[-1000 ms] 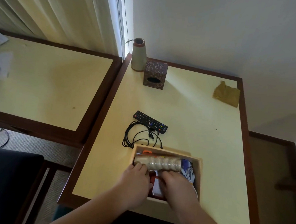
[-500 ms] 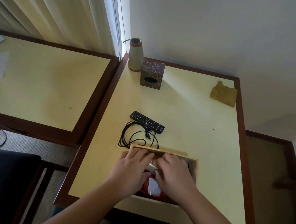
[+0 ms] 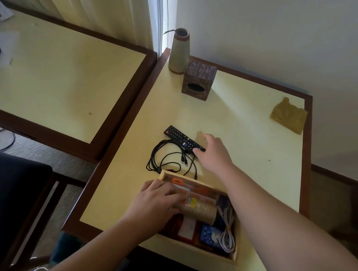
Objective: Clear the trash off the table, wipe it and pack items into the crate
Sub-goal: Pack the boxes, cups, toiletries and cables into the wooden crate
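Observation:
A wooden crate (image 3: 236, 249) sits at the near edge of the yellow table (image 3: 249, 142). It holds a stack of paper cups (image 3: 199, 211) lying on its side, a white cable (image 3: 227, 231), a blue packet (image 3: 207, 235) and red and orange items. My left hand (image 3: 156, 203) lies flat on the cup stack's left end. My right hand (image 3: 212, 154) reaches beyond the crate, fingers spread over the right end of a black remote (image 3: 179, 136). A coiled black cable (image 3: 168, 159) lies between remote and crate.
A cone-shaped vase (image 3: 179, 51) and a dark tissue box (image 3: 198, 80) stand at the table's far left corner. A yellow cloth (image 3: 289, 115) lies at the far right edge. A second table (image 3: 55, 75) adjoins on the left, and a dark chair (image 3: 3, 205) stands near left.
My right hand left the crate and reached forward to the remote. The cup stack now lies lower in the crate, with only my left hand on it.

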{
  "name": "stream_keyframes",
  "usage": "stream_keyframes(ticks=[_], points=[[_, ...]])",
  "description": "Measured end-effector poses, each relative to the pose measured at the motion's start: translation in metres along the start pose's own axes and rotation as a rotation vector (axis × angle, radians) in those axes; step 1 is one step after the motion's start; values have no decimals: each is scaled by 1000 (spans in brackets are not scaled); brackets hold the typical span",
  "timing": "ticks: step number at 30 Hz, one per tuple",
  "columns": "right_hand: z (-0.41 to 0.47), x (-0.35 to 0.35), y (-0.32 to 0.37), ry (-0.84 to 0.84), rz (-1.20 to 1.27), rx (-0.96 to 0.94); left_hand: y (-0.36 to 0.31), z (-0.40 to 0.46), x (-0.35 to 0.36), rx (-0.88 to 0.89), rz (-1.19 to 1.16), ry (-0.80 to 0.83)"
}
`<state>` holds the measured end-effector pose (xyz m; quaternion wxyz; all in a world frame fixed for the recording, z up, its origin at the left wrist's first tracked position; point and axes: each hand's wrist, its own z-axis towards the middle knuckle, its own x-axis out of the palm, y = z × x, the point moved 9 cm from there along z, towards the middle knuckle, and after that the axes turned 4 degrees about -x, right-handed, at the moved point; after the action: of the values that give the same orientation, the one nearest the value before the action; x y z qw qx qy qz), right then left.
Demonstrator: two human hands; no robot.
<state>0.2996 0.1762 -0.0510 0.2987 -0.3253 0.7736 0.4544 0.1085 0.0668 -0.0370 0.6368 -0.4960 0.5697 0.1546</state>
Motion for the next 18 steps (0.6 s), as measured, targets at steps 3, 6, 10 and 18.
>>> stream_keyframes(ticks=[3,6,10,18], points=[[23,20,-4,87,-44,78,6,-1,1,-43,-30,-6],[34,33,-16,132,-69,123,7,-3,2,-39,-51,-15],[33,32,-38,108,-45,146,9,-2,4,-35,-67,16],[23,23,-48,85,201,192,8,-3,5,-15,-83,27]])
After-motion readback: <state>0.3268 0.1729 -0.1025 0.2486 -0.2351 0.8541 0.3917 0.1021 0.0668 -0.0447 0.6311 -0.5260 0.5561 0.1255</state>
